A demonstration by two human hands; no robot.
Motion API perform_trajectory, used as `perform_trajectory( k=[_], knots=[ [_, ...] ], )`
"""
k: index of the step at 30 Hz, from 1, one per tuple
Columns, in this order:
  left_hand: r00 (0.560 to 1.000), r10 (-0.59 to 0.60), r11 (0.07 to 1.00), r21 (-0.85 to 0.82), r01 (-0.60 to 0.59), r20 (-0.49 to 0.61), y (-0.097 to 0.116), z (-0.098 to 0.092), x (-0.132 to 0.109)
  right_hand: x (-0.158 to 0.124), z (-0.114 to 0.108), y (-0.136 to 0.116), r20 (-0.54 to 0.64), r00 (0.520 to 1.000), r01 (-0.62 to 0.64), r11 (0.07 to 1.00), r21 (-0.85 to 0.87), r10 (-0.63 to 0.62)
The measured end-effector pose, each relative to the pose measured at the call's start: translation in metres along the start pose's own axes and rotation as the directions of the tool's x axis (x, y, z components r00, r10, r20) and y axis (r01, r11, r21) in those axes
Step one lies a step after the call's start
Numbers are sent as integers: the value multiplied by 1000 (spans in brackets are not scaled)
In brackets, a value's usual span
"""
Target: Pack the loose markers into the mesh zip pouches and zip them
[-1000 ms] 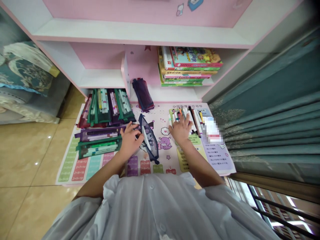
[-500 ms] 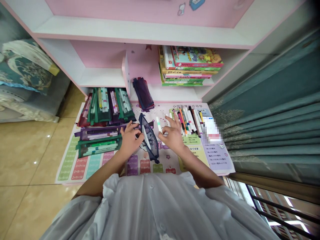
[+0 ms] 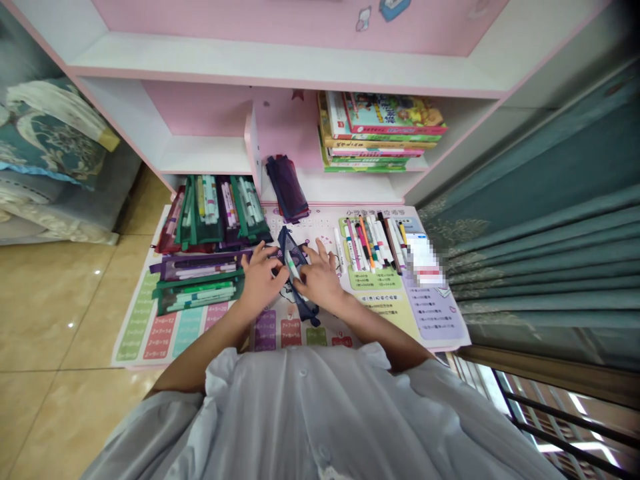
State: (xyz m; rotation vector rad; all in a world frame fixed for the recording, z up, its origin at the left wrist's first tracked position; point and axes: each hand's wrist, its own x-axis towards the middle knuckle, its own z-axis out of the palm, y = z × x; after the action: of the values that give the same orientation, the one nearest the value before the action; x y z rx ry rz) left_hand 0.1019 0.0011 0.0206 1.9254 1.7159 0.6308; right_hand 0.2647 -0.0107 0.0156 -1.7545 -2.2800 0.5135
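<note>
Right hand (image 3: 321, 280) half-curled, fingertips gripping a white green-banded marker (image 3: 292, 268) at the mouth of a dark navy mesh pencil pouch (image 3: 286, 245). Left hand (image 3: 260, 285) curled, pinching the pouch's edge. Pouch lies slim and tapered on a glossy printed desk mat (image 3: 380, 300). Zipped-style green and purple mesh pouches (image 3: 200, 210) packed with markers lie left; loose markers (image 3: 373, 243) lie fanned right.
</note>
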Motion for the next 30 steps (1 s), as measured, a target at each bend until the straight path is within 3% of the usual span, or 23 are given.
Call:
perform_trajectory(
  k=[4, 7, 12, 17, 20, 23, 30],
  knots=[
    [1000, 1, 1000, -1, -1, -2, -1, 0, 0, 1, 2, -2, 61, 998, -5, 999, -32, 7],
    [1000, 3, 1000, 2, -3, -6, -1, 0, 0, 0, 7, -1, 34, 999, 8, 1000, -29, -7],
    [1000, 3, 1000, -4, -3, 5, -1, -1, 0, 2, 5, 16, -221, 975, -2, 1000, 16, 6],
    [1000, -9, 1000, -22, 8, -7, -1, 0, -1, 11, -6, 56, -417, 887, -230, 973, -28, 198],
    [1000, -13, 1000, -28, 13, -3, -1, 0, 0, 15, -6, 79, -407, 854, -391, 916, -89, 325],
    [1000, -3, 999, -32, 3, -4, -2, 1, 0, 18, -1, 93, -369, 842, -468, 873, -136, 394],
    [1000, -3, 999, -32, 3, 3, -4, 1, 0, 20, 6, 97, -298, 880, -419, 900, -120, 370]
  ],
)
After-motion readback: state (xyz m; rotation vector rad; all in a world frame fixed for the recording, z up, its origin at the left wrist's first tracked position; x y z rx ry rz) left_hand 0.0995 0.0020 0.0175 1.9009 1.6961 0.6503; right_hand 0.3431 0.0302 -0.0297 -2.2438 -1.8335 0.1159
